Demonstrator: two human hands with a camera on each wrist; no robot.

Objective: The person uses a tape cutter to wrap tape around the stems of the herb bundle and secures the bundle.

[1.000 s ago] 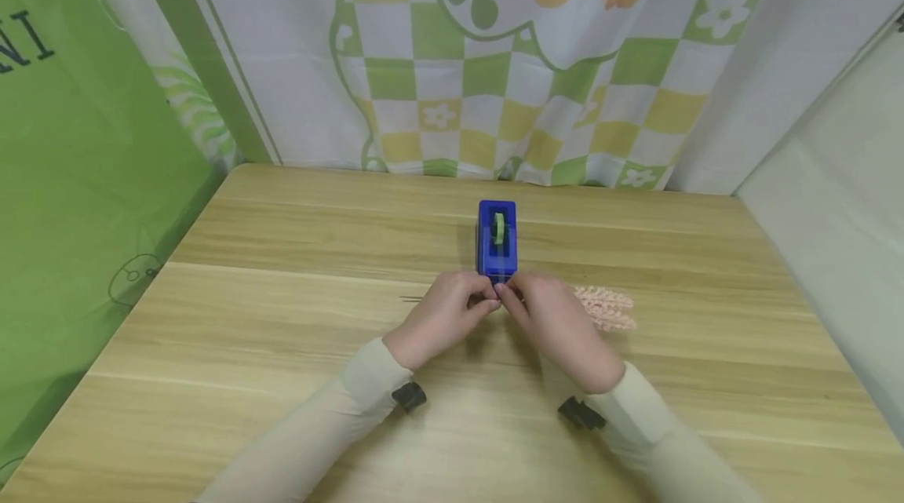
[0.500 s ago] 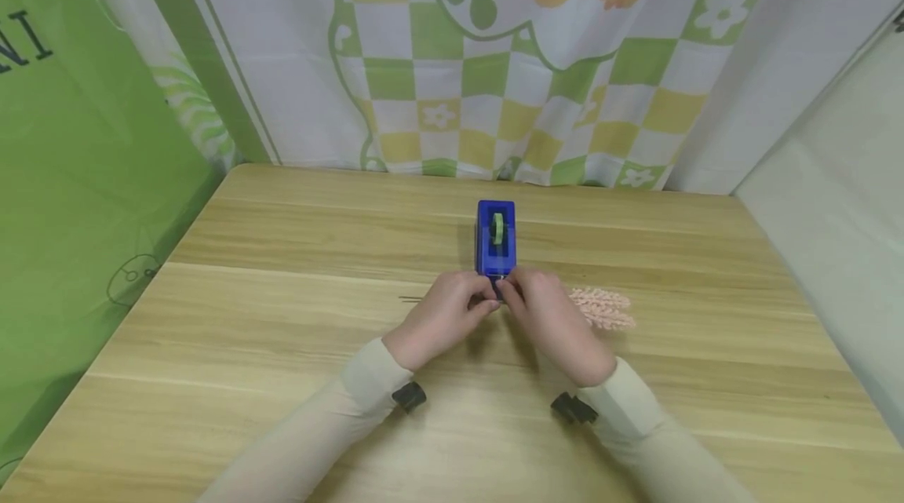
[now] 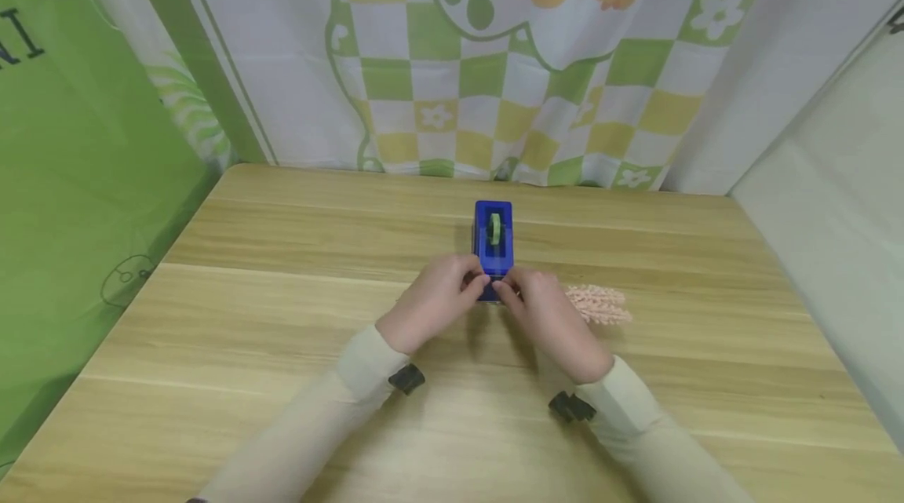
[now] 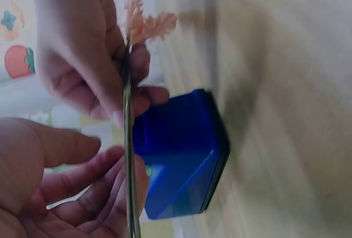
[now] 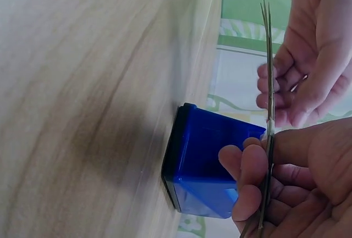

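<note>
Pink flower sprigs with thin dark stems run sideways just in front of a blue tape dispenser. My right hand pinches the stems between thumb and fingers, the flower heads jutting out to its right. Beside it, my left hand has its fingers bent close behind the stems; in the left wrist view its thumb lies clear of them. Whether its fingertips pinch anything is hard to see. A small whitish patch shows on the stems between the hands. The dispenser holds a pale green roll.
The wooden table extends around both forearms. A patterned curtain hangs behind its far edge, a green cloth at the left, and a pale cloth at the right.
My left hand has shifted up and slightly forward, toward the dispenser, away from its earlier grip by the stem ends. The right hand has moved slightly left, with the flower sprigs.
</note>
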